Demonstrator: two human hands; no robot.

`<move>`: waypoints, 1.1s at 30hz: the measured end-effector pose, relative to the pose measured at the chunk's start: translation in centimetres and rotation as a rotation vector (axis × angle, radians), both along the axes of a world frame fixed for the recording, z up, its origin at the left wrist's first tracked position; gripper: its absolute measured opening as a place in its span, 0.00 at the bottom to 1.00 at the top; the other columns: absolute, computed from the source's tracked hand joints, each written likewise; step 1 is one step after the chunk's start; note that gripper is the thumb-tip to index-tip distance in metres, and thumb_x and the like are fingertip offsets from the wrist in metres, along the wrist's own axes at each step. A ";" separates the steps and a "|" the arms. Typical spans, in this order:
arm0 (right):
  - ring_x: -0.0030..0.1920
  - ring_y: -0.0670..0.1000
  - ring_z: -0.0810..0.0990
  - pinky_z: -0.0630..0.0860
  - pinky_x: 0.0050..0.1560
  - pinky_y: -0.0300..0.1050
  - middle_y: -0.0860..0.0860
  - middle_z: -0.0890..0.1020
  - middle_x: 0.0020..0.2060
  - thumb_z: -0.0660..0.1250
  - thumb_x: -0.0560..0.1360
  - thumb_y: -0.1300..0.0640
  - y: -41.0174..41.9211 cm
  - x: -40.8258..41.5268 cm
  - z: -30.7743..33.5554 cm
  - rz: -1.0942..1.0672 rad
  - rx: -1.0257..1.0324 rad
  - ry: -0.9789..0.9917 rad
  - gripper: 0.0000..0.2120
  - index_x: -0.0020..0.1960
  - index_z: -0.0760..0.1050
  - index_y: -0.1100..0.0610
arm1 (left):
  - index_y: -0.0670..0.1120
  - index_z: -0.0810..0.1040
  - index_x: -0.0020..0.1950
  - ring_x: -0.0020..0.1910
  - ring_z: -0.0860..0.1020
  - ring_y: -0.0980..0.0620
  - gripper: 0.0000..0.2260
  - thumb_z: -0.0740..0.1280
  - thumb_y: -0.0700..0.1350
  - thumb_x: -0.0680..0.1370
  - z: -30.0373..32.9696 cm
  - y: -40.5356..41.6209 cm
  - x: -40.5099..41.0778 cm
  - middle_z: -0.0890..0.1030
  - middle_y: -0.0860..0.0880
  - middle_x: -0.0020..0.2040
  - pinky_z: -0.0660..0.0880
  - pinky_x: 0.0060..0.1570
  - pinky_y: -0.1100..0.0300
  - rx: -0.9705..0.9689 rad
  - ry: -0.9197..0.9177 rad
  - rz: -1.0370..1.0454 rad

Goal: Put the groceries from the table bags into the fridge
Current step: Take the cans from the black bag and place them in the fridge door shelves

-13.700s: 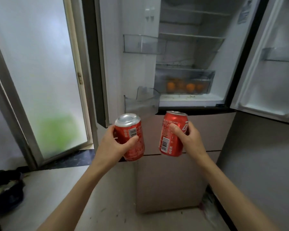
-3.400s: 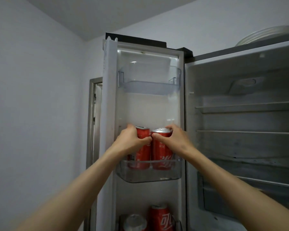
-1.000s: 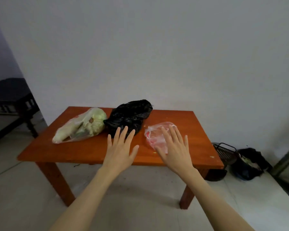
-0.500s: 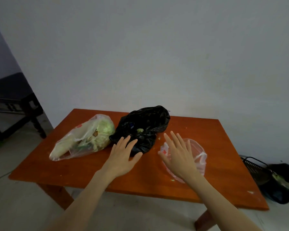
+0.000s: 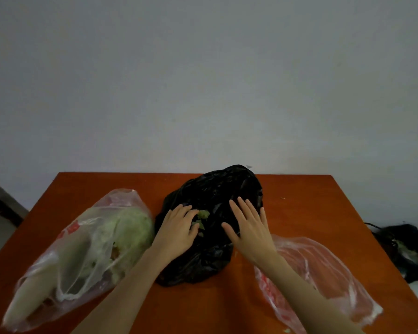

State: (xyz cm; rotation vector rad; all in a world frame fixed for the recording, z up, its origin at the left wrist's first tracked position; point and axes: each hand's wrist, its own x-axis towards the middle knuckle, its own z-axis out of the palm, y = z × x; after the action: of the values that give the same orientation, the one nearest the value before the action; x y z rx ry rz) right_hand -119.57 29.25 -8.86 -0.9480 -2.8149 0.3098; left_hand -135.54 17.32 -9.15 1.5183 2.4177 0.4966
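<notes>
A black plastic bag lies in the middle of the orange-brown table. Something green shows at its opening. My left hand rests on the bag's left side, fingertips at the green bit, fingers apart. My right hand lies flat on the bag's right side, fingers spread, holding nothing. To the left lies a clear bag with a pale green cabbage and a long white vegetable inside. A flat, clear bag with red print lies to the right, partly under my right forearm.
A plain grey wall stands behind the table. On the floor at the right sits a dark bag or bin with scraps in it. A dark piece of furniture shows at the far left edge.
I have come closer to the table. Both hands moved forward from above the table's front onto the black bag.
</notes>
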 end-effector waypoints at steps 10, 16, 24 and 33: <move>0.73 0.59 0.59 0.54 0.69 0.64 0.56 0.62 0.73 0.47 0.77 0.37 6.8 -5.9 -4.1 0.018 0.143 -0.117 0.30 0.74 0.57 0.51 | 0.49 0.55 0.75 0.76 0.44 0.45 0.22 0.54 0.49 0.81 -5.4 5.8 -4.2 0.53 0.48 0.77 0.42 0.72 0.43 -0.204 0.138 -0.055; 0.72 0.60 0.62 0.51 0.66 0.68 0.55 0.64 0.73 0.60 0.72 0.37 13.6 -11.5 -6.2 0.373 0.288 -0.326 0.34 0.74 0.58 0.48 | 0.49 0.64 0.72 0.74 0.56 0.41 0.27 0.63 0.57 0.75 -7.3 7.8 -7.9 0.63 0.44 0.73 0.51 0.67 0.34 -0.321 0.185 -0.009; 0.75 0.60 0.53 0.44 0.68 0.68 0.54 0.55 0.76 0.55 0.72 0.31 19.0 -17.1 -10.2 0.477 0.214 -0.530 0.37 0.75 0.52 0.45 | 0.47 0.64 0.72 0.71 0.63 0.39 0.41 0.70 0.66 0.65 -10.6 8.8 -12.3 0.68 0.42 0.70 0.53 0.69 0.39 -0.363 0.140 0.102; 0.75 0.56 0.36 0.40 0.71 0.66 0.50 0.37 0.76 0.48 0.75 0.32 16.7 -17.1 -14.6 0.382 -0.089 -0.608 0.35 0.75 0.35 0.42 | 0.47 0.49 0.76 0.64 0.68 0.44 0.45 0.60 0.70 0.69 -11.7 10.1 -12.2 0.68 0.44 0.65 0.60 0.66 0.48 -0.376 0.061 0.322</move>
State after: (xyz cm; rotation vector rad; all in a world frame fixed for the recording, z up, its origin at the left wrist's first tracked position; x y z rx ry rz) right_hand -136.66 45.95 -23.44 -0.5778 -3.5732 0.2170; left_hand -147.74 27.43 -20.81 1.0113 2.6275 0.0415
